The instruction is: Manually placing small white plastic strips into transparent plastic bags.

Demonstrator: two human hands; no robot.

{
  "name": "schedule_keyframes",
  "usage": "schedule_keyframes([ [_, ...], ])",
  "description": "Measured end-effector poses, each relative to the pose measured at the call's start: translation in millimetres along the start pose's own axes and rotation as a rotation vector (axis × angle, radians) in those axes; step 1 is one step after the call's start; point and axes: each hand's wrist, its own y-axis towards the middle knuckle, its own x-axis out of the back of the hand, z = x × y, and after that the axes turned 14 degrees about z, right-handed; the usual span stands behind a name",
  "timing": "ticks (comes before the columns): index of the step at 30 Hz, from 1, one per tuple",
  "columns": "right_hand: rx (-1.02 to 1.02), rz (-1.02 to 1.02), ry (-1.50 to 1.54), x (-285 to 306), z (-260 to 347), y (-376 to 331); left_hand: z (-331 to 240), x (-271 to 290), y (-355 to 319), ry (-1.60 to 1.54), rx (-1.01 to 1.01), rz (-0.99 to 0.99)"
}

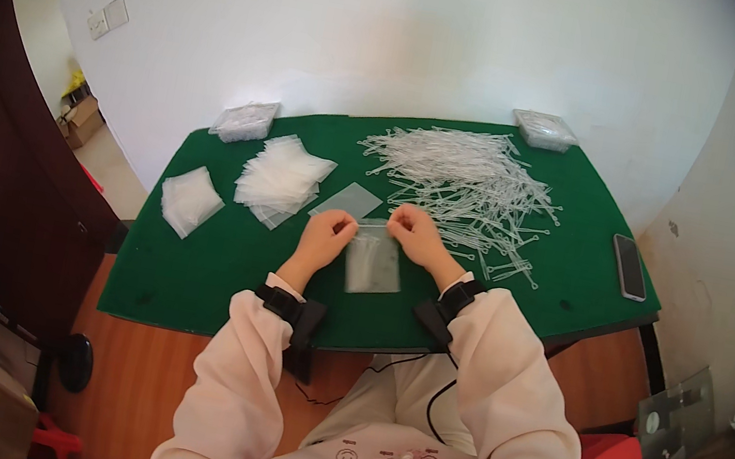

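Observation:
A clear plastic zip bag [374, 268] hangs flat between my hands at the near middle of the green table. Its top left corner is pinched by my left hand [323, 239], its top right corner by my right hand [419, 239]. Whether anything lies inside the bag is hard to make out. Just beyond my hands lies a single flat clear bag [351, 201]. Past my right hand spreads a big heap of thin clear plastic sticks with ringed ends [461, 172]. To the left is a fanned stack of clear bags [282, 175].
A smaller pile of bags [191, 200] lies at the table's left. Wrapped clear bundles stand at the back left [245, 120] and back right [545, 131]. A phone [629, 268] rests near the right edge of the green tabletop [210, 285]. Cables hang below the front edge.

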Motion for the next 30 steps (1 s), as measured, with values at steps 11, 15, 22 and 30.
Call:
schedule_keyframes([
  [11, 0.061, 0.291, -0.147, -7.2, 15.1, -9.0, -4.0, -5.0, -5.1, -0.078, -0.025, 0.202],
  [15, -0.08, 0.186, -0.332, 3.7, 13.8, -7.9, -2.0, -4.9, -0.5, 0.044, 0.078, 0.159],
  [22, -0.094, 0.072, -0.324, 6.9, 11.6, -5.1, 4.7, 2.8, -0.9, 0.088, 0.149, 0.05],
  [30, 0.087, 0.284, -0.185, -8.6, 14.9, -9.5, -12.2, 0.5, -6.6, 0.178, -0.12, 0.163],
])
